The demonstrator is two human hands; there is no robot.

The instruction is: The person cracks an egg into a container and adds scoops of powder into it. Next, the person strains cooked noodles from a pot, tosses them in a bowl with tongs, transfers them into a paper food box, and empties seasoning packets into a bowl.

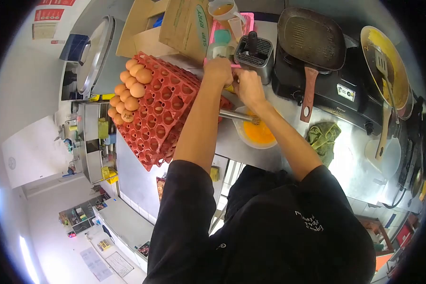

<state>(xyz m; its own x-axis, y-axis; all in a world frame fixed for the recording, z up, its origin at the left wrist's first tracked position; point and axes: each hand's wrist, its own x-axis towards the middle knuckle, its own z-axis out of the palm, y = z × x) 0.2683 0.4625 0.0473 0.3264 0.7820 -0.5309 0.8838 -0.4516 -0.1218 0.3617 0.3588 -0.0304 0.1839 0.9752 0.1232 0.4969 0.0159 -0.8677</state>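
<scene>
My left hand [217,71] and my right hand [249,87] are close together over the counter, fingers closed. Something small and yellow [229,88] shows just below them; what they grip is mostly hidden. Beneath my right forearm a white bowl [241,135] holds beaten orange-yellow egg [259,132]. A metal whisk [236,115] rests in it, its handle pointing left behind my left arm. Beyond my hands stands a dark grey holder with a slotted top [254,51]. Left of my left arm is a stack of red egg trays [163,104], with several brown eggs [131,103] at one end.
A square grill pan [311,38] sits on a black gas stove [336,92]. To its right, a round pan [388,61] holds a slotted spatula [381,61]. A green cloth [323,142] lies below the stove. Behind are a cardboard box [184,31] and a pink basket [247,23] beside a jug [225,10].
</scene>
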